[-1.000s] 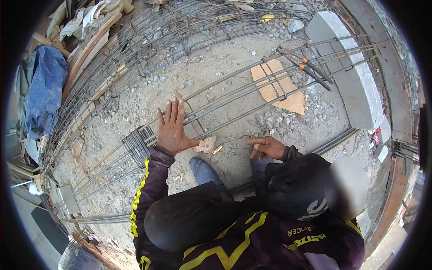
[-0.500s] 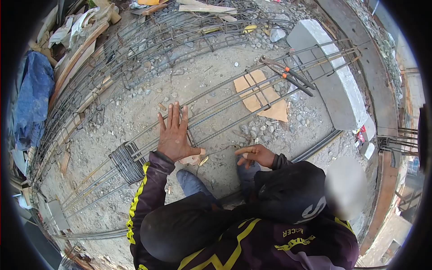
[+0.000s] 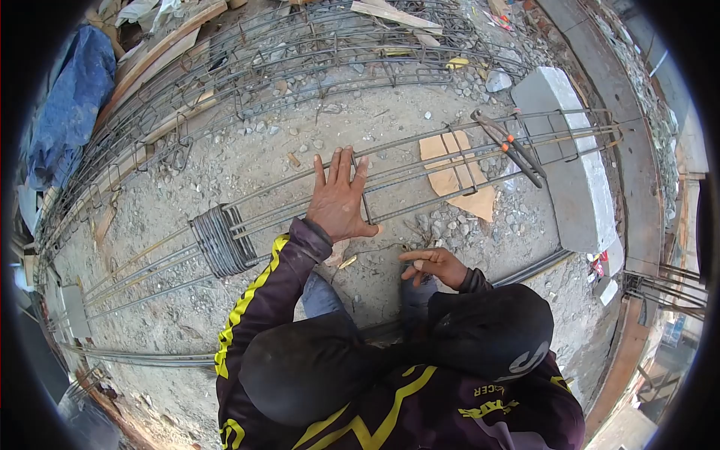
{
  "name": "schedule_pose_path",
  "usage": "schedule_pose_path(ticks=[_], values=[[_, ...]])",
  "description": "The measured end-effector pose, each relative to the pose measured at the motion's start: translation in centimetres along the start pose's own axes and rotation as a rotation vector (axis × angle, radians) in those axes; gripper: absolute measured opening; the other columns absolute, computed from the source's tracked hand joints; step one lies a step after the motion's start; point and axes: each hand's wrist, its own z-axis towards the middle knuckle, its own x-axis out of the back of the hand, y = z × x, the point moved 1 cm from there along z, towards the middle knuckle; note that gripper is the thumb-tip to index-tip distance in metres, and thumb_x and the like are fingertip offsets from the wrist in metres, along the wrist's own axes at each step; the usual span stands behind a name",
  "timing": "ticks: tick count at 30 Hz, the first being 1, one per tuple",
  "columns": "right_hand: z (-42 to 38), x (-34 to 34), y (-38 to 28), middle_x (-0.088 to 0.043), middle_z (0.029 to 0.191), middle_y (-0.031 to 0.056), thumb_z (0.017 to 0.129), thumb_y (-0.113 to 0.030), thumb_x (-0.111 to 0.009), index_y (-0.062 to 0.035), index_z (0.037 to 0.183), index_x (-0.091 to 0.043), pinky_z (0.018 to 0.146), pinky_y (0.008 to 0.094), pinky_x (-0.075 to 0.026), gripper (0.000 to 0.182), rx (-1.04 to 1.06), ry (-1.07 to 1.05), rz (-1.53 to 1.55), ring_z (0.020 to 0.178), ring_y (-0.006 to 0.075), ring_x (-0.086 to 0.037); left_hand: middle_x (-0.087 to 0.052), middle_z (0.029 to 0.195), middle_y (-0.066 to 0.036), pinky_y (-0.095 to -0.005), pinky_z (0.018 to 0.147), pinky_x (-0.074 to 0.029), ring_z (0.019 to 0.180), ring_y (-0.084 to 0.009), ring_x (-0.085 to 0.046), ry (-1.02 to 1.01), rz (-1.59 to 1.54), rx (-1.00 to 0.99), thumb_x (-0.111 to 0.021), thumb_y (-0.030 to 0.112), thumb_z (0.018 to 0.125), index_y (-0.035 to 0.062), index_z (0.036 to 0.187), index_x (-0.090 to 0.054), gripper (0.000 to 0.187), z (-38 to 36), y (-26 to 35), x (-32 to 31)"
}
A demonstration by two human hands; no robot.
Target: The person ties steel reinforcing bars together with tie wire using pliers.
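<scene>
My left hand (image 3: 339, 201) lies spread, palm down, across the long steel rebars (image 3: 405, 174). Its thumb and index finger rest along a single square stirrup (image 3: 366, 196) that sits around the bars. To the left, a tight bundle of stirrups (image 3: 223, 241) encircles the same bars. My right hand (image 3: 436, 267) hovers by my right knee, fingers loosely bent and apart, with nothing visible in it. A thin dark wire on the ground runs near its fingertips. Pincers (image 3: 517, 154) with black and orange handles lie on the bars at right.
The bars' right end rests on a concrete block (image 3: 574, 187); a grey block (image 3: 73, 315) is at their left end. Brown cardboard (image 3: 459, 176) lies beneath the bars. Rebar cages (image 3: 300, 71) and timber lie behind, with a blue tarp (image 3: 71, 105) at far left.
My left hand has moved right along the bars, and the single stirrup beside it has shifted the same way. The view has turned slightly. My right hand stays near my knee.
</scene>
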Motion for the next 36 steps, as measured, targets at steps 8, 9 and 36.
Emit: schedule_pose_path(ticks=[8, 9, 36], values=[[0.7, -0.6, -1.2, -0.073, 0.107, 0.0163, 0.102, -0.022, -0.053, -0.0001, 0.139, -0.053, 0.082, 0.0263, -0.052, 0.042, 0.022, -0.053, 0.019, 0.081, 0.0141, -0.068, -0.017, 0.155, -0.035, -0.0680, 0.116, -0.003, 0.146, -0.0516, -0.015, 0.008, -0.086, 0.022, -0.078, 0.074, 0.056, 0.0003, 0.154, -0.023, 0.134, 0.1, 0.7, -0.4], [0.6, -0.6, -1.3, -0.073, 0.107, 0.0164, 0.102, -0.021, -0.053, 0.0000, 0.139, -0.053, 0.082, 0.0263, -0.052, 0.042, 0.021, -0.048, 0.018, 0.081, 0.0142, -0.068, -0.017, 0.155, -0.035, -0.0680, 0.116, -0.003, 0.146, -0.0515, -0.014, 0.012, -0.076, 0.023, -0.078, 0.074, 0.056, 0.0005, 0.155, -0.023, 0.135, 0.2, 0.8, -0.5], [2.0, -4.3, -10.8, -0.070, 0.097, 0.0156, 0.105, -0.020, -0.048, 0.0012, 0.118, -0.053, 0.079, 0.0335, -0.055, 0.025, 0.604, -0.093, 0.425, 0.086, 0.0208, -0.069, -0.069, 0.093, -0.008, -0.0254, 0.074, -0.051, 0.083, -0.0116, -0.063, 0.091, -1.513, 0.181, -0.073, 0.010, 0.090, -0.0028, 0.103, -0.071, 0.018, -3.3, 6.2, 6.0]])
